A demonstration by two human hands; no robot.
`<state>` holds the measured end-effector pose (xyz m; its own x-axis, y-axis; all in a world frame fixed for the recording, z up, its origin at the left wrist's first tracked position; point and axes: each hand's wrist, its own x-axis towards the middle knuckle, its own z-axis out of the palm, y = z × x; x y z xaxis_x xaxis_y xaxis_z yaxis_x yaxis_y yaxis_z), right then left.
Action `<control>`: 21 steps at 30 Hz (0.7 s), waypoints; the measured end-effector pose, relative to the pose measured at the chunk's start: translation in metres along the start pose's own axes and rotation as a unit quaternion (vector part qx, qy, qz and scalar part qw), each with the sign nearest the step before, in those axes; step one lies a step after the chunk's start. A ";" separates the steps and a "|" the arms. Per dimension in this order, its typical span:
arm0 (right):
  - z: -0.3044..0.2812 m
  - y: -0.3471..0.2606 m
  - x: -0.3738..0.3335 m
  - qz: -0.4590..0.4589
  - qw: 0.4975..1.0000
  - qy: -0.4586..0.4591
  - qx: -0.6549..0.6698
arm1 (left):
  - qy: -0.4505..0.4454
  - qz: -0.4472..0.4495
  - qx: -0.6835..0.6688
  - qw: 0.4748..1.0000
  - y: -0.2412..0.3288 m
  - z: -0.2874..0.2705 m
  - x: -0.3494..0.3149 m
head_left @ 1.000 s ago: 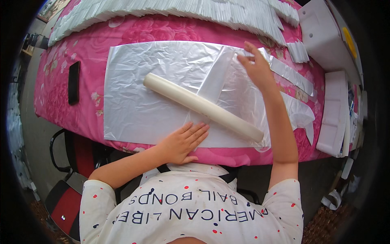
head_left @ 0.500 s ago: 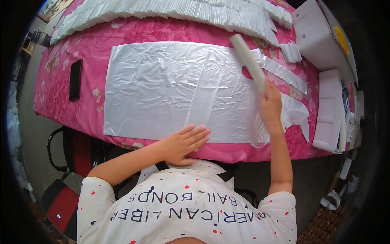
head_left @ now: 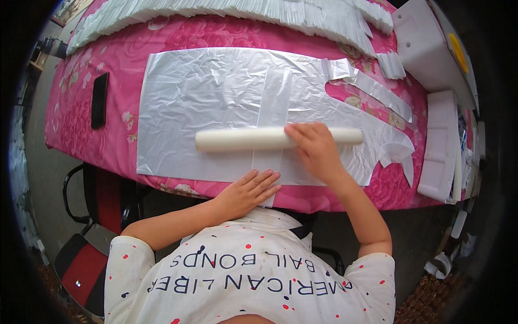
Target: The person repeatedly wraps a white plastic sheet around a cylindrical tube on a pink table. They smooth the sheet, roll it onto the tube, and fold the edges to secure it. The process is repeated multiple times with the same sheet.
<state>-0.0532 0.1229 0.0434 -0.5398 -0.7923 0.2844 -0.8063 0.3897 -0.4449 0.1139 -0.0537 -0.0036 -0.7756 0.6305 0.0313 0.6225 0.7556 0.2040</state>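
A thin, shiny white plastic apron (head_left: pixel 194 97) lies spread flat and wrinkled, its straps and curved cut-out toward the right. A paler band (head_left: pixel 274 102) crosses its middle from far to near. My right hand (head_left: pixel 317 154) grips a long white tube (head_left: pixel 237 139), which lies crosswise over the apron, slightly blurred. Whether the tube presses on the plastic, I cannot tell. Flat with fingers stretched out, my left hand (head_left: pixel 245 194) rests at the apron's near edge, by the near end of the band.
A pink flowered cloth (head_left: pixel 116 154) covers the table. Stacks of folded white plastic (head_left: pixel 232 13) line its far side. A black phone (head_left: pixel 100 101) lies at left. White foam boxes (head_left: pixel 438 146) stand at right, and a red and black chair (head_left: pixel 81 272) is at lower left.
My right hand has brought the tube from the far right, where it pointed away, down to lie crosswise over the apron. My left hand stays nearly in place.
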 end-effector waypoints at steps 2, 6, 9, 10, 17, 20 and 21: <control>0.004 0.021 0.023 -0.004 0.999 0.027 -0.018 | 0.002 0.004 0.006 1.000 -0.001 0.000 0.000; 0.005 0.066 0.070 0.010 0.997 0.057 -0.046 | -0.007 0.047 -0.027 0.998 -0.010 -0.011 -0.001; 0.005 0.075 0.086 0.014 0.996 0.066 -0.055 | -0.008 0.084 -0.070 0.994 -0.023 -0.015 -0.006; 0.004 0.072 0.086 0.012 0.995 0.076 -0.062 | -0.008 0.097 -0.085 0.992 -0.027 -0.016 -0.008; 0.017 0.001 0.009 -0.102 0.977 -0.164 0.090 | 0.078 0.131 -0.203 0.967 -0.041 -0.017 -0.012; 0.023 -0.025 -0.011 -0.089 0.978 -0.166 0.088 | 0.139 0.106 -0.193 0.966 -0.042 -0.018 -0.010; 0.026 -0.028 -0.015 -0.081 0.981 -0.161 0.076 | 0.132 0.085 -0.169 0.973 -0.043 -0.024 -0.006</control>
<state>-0.0162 0.1114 0.0296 -0.2827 -0.9550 0.0896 -0.8165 0.1905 -0.5450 0.0894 -0.0948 0.0109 -0.6917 0.6403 0.3340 0.7091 0.5147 0.4819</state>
